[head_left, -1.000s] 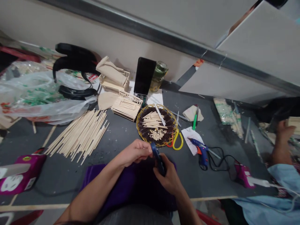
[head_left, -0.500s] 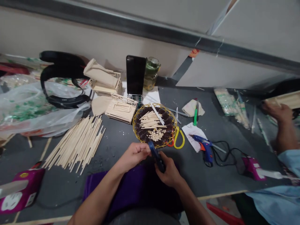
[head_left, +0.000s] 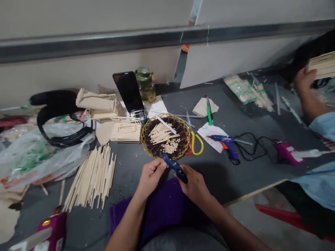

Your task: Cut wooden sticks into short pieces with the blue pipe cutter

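Note:
My right hand (head_left: 194,183) is closed round the dark handles of a blue cutting tool (head_left: 173,166), whose tip points up and left toward my left hand. My left hand (head_left: 150,175) is pinched shut right at the tool's tip; what it holds is too small to make out. Both hands hover over a purple cloth (head_left: 162,205) on my lap, just in front of a round yellow-rimmed basket (head_left: 144,135) that holds cut wooden sticks and small chips. A fan of long wooden sticks (head_left: 92,176) lies on the dark table to the left.
Behind the basket stand a phone (head_left: 128,91), a green jar (head_left: 145,83) and small stick-built models (head_left: 125,129). A blue glue gun (head_left: 225,143) with black cord, yellow-handled scissors (head_left: 195,143) and a pink box (head_left: 286,152) lie right. Another person's hand (head_left: 303,80) works at far right. Plastic bags and black headphones (head_left: 57,120) sit left.
The camera has swung, so the whole scene tilts and shifts left. My hands stay together on the tool. The other person's hand has risen toward the upper right.

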`<move>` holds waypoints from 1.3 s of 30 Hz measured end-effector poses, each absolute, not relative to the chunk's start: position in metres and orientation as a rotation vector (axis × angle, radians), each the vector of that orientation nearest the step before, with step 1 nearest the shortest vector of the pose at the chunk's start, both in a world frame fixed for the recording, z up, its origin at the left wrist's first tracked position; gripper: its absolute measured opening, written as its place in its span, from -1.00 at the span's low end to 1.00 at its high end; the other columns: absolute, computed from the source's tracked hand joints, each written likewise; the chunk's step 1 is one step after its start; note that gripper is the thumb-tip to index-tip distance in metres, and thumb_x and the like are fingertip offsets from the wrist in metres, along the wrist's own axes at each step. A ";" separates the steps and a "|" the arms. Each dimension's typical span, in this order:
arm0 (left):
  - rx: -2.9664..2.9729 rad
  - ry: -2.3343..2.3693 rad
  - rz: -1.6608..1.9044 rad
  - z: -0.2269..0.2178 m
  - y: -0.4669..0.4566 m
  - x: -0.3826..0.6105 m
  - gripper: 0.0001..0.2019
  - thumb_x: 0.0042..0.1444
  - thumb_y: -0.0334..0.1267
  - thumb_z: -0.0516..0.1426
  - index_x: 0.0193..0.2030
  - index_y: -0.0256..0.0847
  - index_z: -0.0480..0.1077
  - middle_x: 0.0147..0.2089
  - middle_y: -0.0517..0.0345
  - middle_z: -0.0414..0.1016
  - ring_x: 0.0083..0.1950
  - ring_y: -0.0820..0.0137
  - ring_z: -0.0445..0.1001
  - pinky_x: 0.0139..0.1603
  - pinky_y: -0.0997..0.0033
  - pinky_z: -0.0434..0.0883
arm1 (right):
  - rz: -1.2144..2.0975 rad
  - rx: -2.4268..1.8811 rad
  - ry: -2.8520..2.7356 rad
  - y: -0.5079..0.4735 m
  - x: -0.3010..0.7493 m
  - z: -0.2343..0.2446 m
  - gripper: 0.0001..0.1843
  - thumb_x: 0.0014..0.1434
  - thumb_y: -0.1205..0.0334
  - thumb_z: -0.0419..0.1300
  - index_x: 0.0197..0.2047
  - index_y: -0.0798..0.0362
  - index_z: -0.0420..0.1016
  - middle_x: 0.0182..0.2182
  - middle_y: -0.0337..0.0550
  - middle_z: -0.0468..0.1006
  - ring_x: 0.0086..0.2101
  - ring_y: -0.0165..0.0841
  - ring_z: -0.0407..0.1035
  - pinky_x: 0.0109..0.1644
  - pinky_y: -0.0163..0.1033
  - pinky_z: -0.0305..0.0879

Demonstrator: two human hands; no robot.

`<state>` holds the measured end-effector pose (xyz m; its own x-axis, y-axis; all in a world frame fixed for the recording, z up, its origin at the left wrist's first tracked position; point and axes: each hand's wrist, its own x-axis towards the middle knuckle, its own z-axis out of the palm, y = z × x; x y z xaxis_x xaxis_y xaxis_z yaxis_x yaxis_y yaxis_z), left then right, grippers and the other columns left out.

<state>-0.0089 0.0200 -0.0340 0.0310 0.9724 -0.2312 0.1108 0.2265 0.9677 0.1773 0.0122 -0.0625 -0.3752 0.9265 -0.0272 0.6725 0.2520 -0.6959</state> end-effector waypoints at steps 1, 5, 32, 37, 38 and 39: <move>1.124 1.382 0.958 -0.034 0.020 -0.007 -0.59 0.18 0.07 0.08 -0.45 -0.27 0.37 -0.56 0.28 0.17 -0.49 0.49 0.12 -0.45 0.52 0.12 | 0.868 -1.477 -2.138 0.011 0.176 -0.064 -0.89 0.19 0.39 0.08 -0.22 0.02 0.36 -0.34 -0.09 0.56 -0.32 -0.26 0.49 -0.22 -0.28 0.30; 1.109 1.468 0.994 -0.036 0.020 -0.004 -0.61 0.19 0.06 0.07 -0.44 -0.25 0.36 -0.54 0.25 0.23 -0.48 0.48 0.15 -0.47 0.52 0.11 | 0.888 -1.425 -2.142 0.018 0.169 -0.069 -0.95 0.19 0.30 0.13 -0.32 0.00 0.32 -0.51 -0.18 0.52 -0.46 -0.30 0.45 -0.38 -0.32 0.21; 1.078 1.535 0.949 -0.040 0.018 -0.008 -0.59 0.20 0.08 0.05 -0.42 -0.24 0.39 -0.53 0.22 0.25 -0.48 0.46 0.16 -0.51 0.50 0.09 | 1.093 -1.333 -2.103 0.032 0.166 -0.070 -0.85 0.04 0.45 0.06 -0.37 -0.02 0.28 -0.54 -0.24 0.45 -0.52 -0.36 0.37 -0.40 -0.35 0.19; 1.072 1.525 0.962 -0.038 0.018 -0.006 -0.60 0.19 0.08 0.05 -0.43 -0.24 0.38 -0.54 0.25 0.20 -0.50 0.48 0.11 -0.51 0.50 0.09 | 1.092 -1.320 -2.098 0.032 0.166 -0.069 -0.85 0.05 0.44 0.04 -0.41 -0.02 0.24 -0.56 -0.25 0.42 -0.54 -0.37 0.34 -0.44 -0.35 0.15; 1.074 1.524 0.964 -0.038 0.018 -0.006 -0.60 0.18 0.08 0.06 -0.43 -0.24 0.38 -0.55 0.26 0.19 -0.50 0.48 0.10 -0.51 0.50 0.08 | 1.086 -1.320 -2.098 0.033 0.166 -0.069 -0.85 0.06 0.44 0.04 -0.42 -0.02 0.24 -0.56 -0.26 0.42 -0.55 -0.37 0.33 -0.44 -0.35 0.15; 1.076 1.522 0.967 -0.038 0.018 -0.006 -0.60 0.18 0.09 0.06 -0.43 -0.24 0.37 -0.55 0.27 0.18 -0.51 0.48 0.10 -0.51 0.50 0.08 | 1.077 -1.315 -2.097 0.033 0.165 -0.071 -0.85 0.06 0.44 0.03 -0.42 -0.02 0.25 -0.56 -0.25 0.43 -0.55 -0.38 0.34 -0.44 -0.35 0.15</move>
